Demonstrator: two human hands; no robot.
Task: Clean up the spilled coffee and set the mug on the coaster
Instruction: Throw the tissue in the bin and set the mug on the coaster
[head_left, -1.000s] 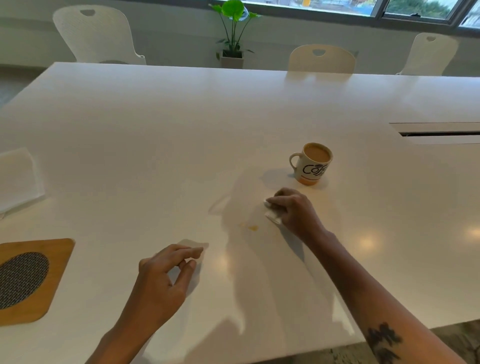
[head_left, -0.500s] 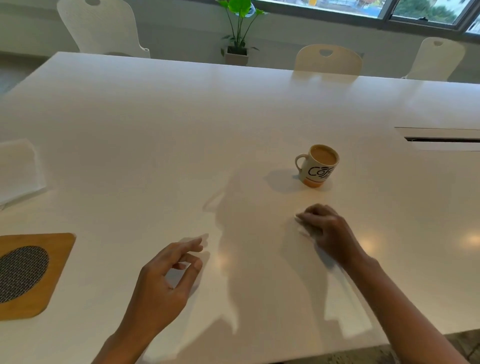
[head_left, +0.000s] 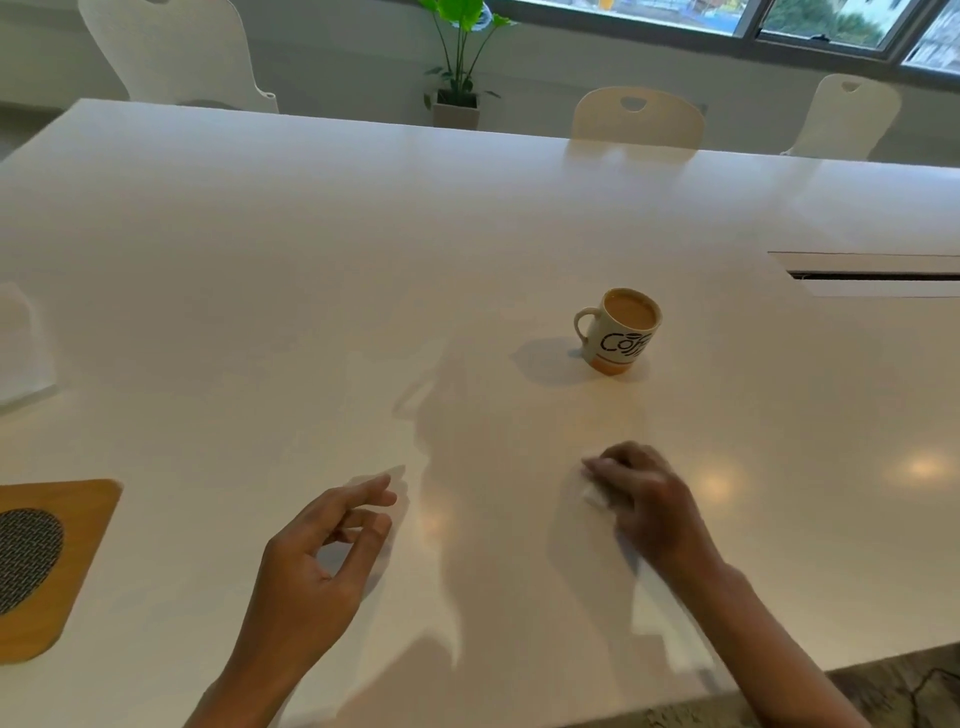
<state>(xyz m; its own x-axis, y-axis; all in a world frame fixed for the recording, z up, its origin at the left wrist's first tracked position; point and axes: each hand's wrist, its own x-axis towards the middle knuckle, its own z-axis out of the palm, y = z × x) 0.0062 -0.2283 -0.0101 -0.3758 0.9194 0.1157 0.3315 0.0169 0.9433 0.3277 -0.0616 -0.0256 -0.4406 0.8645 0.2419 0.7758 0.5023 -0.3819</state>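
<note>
A white mug (head_left: 619, 332) with black lettering and an orange base stands upright on the white table (head_left: 311, 260), full of milky coffee, handle to the left. My right hand (head_left: 644, 504) lies below it, blurred, fingers curled over a small white tissue (head_left: 592, 498) pressed on the tabletop. My left hand (head_left: 322, 551) hovers over the table at lower centre, fingers loosely curled and holding nothing. The wooden coaster (head_left: 78, 561) with a dark woven centre lies at the left edge. No coffee stain shows on the table.
A folded white napkin (head_left: 21, 353) lies at the far left. A cable slot (head_left: 872, 275) is cut into the table at right. White chairs (head_left: 636, 117) and a potted plant (head_left: 457, 62) stand beyond the far edge. The near table edge runs at lower right.
My right hand slid the tissue rightward and nearer across the table, over the small orange coffee spot, which no longer shows. My left hand stayed nearly still. The view shifted slightly.
</note>
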